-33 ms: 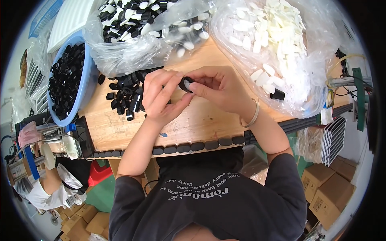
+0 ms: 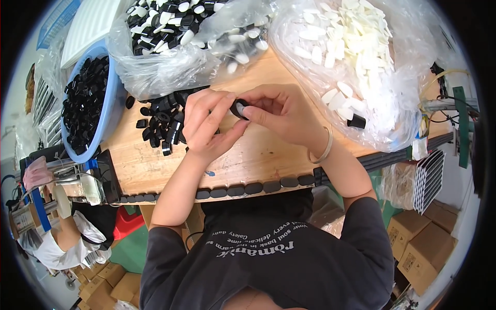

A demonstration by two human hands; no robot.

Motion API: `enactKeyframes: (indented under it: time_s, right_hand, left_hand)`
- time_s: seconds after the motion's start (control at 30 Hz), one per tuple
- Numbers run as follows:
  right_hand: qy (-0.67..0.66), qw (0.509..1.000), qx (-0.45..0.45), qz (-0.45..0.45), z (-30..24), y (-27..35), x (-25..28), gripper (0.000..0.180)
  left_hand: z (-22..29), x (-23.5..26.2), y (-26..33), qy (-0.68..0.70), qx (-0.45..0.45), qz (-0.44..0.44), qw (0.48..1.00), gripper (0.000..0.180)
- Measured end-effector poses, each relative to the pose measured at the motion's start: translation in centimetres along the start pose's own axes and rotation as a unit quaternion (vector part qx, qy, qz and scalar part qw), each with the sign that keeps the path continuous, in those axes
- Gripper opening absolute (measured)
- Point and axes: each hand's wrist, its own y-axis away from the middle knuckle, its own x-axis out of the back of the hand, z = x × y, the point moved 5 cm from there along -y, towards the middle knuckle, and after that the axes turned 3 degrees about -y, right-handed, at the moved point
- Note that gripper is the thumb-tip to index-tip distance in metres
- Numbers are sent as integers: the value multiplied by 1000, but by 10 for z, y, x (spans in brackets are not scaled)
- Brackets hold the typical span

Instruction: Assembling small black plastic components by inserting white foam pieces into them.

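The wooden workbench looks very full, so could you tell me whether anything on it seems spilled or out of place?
One stray black cap lies alone in the bag of white inserts, where everything else is white. Loose black caps are scattered on the bench beside the blue basin, close to the left hand.

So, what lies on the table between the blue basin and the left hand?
In the head view, a loose pile of small black caps lies on the wooden table between the blue basin and the left hand.
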Motion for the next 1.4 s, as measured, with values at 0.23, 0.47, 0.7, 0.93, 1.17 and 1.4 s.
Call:
enactKeyframes:
  time_s: [0.23,0.47,0.7,0.93,1.17,1.4]
  right_hand:
    - [11,1000,2,26,-2,1,-1,25]
    - [17,999,-1,44,2,-1,-2,25]
    - [26,999,1,46,1,-1,-1,21]
    - [2,999,-1,54,2,0,-3,20]
    - [9,997,48,53,-7,0,-1,21]
    - [52,994,72,64,-13,1,1,24]
  left_hand:
    - [-1,-2,2,5,5,-4,1000,52]
    - [-2,-4,3,8,13,-14,1000,51]
    - [-1,-5,3,8,7,-11,1000,51]
    - [1,-5,2,13,9,-14,1000,52]
    - [-5,-3,1,69,66,-40,995,49]
    - [-13,-4,3,117,134,-31,984,39]
